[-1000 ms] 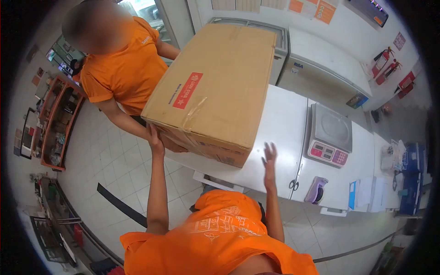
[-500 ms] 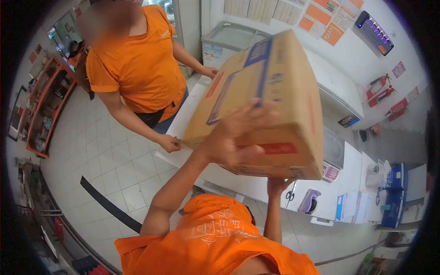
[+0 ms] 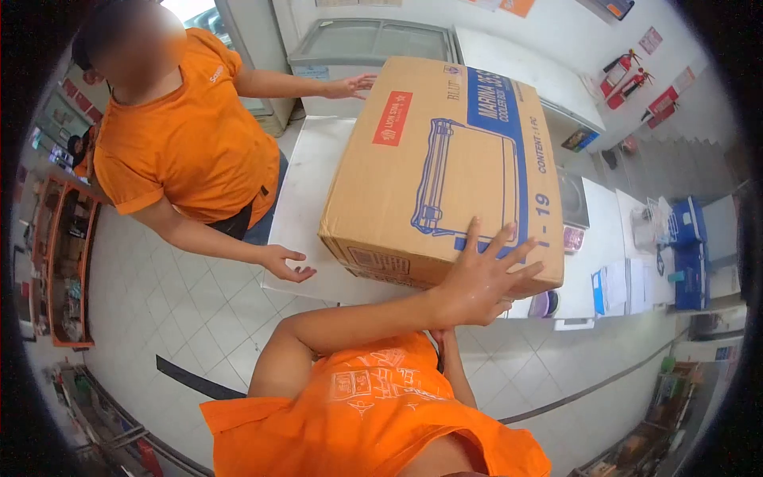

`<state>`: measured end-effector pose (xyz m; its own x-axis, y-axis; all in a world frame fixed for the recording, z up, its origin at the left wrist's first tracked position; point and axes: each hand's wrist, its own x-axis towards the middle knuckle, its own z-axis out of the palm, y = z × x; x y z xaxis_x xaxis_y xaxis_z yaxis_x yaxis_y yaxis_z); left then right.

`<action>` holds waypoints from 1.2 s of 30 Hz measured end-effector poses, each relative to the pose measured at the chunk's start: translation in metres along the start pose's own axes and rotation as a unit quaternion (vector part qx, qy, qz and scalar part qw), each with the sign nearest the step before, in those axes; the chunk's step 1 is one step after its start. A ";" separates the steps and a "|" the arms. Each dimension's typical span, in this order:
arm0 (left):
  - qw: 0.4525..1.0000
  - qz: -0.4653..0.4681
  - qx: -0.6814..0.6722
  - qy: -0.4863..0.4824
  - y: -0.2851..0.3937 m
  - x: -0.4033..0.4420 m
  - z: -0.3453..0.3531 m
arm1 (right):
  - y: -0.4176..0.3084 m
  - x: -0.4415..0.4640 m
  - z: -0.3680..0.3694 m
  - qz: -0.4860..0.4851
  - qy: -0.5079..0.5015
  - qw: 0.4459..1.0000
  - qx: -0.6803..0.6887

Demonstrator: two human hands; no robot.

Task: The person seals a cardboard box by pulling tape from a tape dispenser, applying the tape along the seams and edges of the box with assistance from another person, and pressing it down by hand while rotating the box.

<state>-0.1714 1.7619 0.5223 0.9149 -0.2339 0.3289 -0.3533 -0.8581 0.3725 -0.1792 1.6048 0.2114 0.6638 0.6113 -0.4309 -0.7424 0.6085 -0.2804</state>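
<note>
1. Now the big cardboard box (image 3: pixel 397 191) is right under the left hand (image 3: pixel 483 285). The hand is at the box's near right corner, and most of the box stretches away toward 11 o'clock.
2. The left hand has its fingers spread wide on the top of the box and grips nothing. The right hand (image 3: pixel 442 337) is mostly hidden behind the left wrist, so I can't make out how its fingers are.
3. The box seems to rest on the white table (image 3: pixel 306 159), with its blue cooler picture facing up. Half a second ago it was tipped, and a second ago a different side, with tape on it, faced up.
4. The co-worker's lower hand (image 3: pixel 289 264), at 8 o'clock from the box, was touching a corner half a second ago. Now it is off. Their upper hand (image 3: pixel 354 86) is close to the far left edge, between 10 and 11 o'clock.
5. The box looks closed, so its inside is hidden. Its words say cooler box, 1 pc.
6. From the left hand, a basket (image 3: pixel 656 219) is near 2 o'clock; what it holds is too small to see. A blue bin (image 3: pixel 690 274) is at 3 o'clock.
</note>
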 end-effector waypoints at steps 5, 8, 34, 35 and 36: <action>0.999 -0.036 0.017 -0.037 0.002 -0.005 0.018 | 0.011 -0.008 -0.004 0.016 0.040 0.998 -0.048; 0.997 -0.050 0.017 -0.056 0.008 -0.005 0.029 | 0.006 -0.012 -0.012 0.032 0.057 0.993 -0.096; 0.965 -0.217 0.051 0.139 -0.047 -0.066 0.009 | -0.211 0.051 0.342 -0.201 -0.161 0.520 -0.814; 0.964 -0.219 0.061 0.140 -0.045 -0.067 0.010 | -0.195 0.074 0.356 -0.206 -0.179 0.471 -0.839; 0.962 -0.222 0.069 0.141 -0.036 -0.061 0.012 | -0.191 0.097 0.366 -0.199 -0.196 0.447 -0.850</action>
<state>-0.2124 1.8015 0.4780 0.8732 0.2867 0.3942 0.1075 -0.9021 0.4180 0.0605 1.7332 0.5366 0.4910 0.8706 0.0331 0.6655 -0.3502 -0.6592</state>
